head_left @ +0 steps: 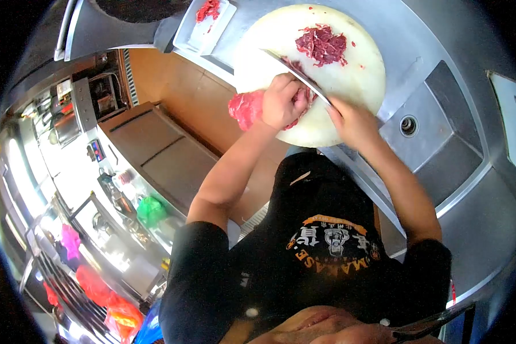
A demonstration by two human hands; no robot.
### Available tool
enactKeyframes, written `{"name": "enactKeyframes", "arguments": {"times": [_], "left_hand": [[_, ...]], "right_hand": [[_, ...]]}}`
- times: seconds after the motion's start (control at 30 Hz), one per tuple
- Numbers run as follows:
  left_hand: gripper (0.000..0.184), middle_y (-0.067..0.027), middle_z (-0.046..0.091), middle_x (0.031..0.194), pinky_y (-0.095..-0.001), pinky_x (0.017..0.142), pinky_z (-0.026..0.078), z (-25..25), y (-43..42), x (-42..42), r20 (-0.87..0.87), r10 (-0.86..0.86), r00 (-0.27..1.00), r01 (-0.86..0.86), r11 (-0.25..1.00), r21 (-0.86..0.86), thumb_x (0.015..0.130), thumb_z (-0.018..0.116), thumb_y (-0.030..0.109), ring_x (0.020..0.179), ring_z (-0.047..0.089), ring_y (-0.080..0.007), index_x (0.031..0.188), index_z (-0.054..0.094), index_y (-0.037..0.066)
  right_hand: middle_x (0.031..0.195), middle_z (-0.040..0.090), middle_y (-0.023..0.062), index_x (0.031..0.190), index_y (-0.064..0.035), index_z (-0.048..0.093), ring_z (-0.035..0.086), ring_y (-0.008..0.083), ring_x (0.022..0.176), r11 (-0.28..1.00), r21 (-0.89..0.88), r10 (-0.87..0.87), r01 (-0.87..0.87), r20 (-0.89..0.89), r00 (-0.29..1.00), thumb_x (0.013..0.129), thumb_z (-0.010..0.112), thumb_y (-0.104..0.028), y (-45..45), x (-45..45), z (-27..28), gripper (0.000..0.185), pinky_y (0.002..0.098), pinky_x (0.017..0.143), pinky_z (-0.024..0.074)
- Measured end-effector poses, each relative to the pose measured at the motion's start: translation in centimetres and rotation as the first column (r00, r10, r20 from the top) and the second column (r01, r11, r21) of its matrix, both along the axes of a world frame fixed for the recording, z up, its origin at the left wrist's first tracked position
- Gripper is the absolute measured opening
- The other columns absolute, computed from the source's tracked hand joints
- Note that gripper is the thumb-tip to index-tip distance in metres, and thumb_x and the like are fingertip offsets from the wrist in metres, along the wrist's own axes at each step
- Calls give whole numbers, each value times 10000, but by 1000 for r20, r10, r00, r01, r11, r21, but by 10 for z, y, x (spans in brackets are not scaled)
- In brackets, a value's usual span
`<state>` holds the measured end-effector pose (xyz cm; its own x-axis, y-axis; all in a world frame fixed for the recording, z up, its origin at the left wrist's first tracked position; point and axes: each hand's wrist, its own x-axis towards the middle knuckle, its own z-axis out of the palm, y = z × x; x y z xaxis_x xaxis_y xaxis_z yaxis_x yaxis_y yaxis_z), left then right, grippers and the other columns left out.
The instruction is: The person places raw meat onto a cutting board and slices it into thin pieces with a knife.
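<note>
My right hand (352,123) is closed around the handle of a knife, whose blade (297,73) lies slantwise over the round white cutting board (364,63). With curled fingers, my left hand (282,102) presses down on a piece of raw red meat (246,110) right beside the blade. One end of the meat sticks out at the board's left edge; part of it is hidden under the hand. Beyond the knife, a pile of cut meat slices (322,45) lies on the board. A thin bit of meat shows along the blade's far side.
A white tray (192,39) with some red meat stands at the board's upper left. To the right is a steel sink (441,166) with a drain (408,125). A cluttered counter with a green bag (150,211) and red bags (106,298) runs along the left.
</note>
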<state>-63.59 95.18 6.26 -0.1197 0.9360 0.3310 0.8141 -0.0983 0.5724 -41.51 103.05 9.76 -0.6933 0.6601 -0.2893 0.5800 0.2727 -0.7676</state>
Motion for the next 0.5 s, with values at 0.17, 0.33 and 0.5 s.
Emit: {"name": "enactKeyframes", "arguments": {"times": [0.17, 0.33, 0.5], "left_hand": [[196, -142, 680, 1085, -442, 859, 561, 4, -4, 2, -3, -25, 1000, 25, 999, -31, 813, 750, 70, 1001, 644, -363, 1006, 730, 44], [191, -163, 663, 1107, -451, 890, 542, 8, -14, 10, 35, 1, 999, -2, 1000, 17, 852, 730, 48, 1028, 629, -379, 1041, 712, 33], [245, -156, 660, 1087, -456, 856, 537, 4, -12, 5, 13, -43, 999, 43, 999, -25, 835, 730, 44, 982, 621, -380, 1079, 714, 43]], "right_hand": [[1031, 736, 200, 1268, -147, 706, 713, 409, 933, 986, 67, -139, 150, -137, 981, 1048, 588, -384, 50, -84, -21, 345, 471, 787, 561], [1019, 758, 169, 1280, -134, 701, 728, 384, 943, 979, 130, -130, 154, -177, 976, 1039, 605, -332, 13, 7, 22, 327, 469, 808, 570], [1004, 756, 189, 1304, -107, 674, 732, 386, 930, 997, 73, -33, 32, 4, 999, 1016, 649, -283, -38, 74, 64, 339, 493, 782, 572]]}}
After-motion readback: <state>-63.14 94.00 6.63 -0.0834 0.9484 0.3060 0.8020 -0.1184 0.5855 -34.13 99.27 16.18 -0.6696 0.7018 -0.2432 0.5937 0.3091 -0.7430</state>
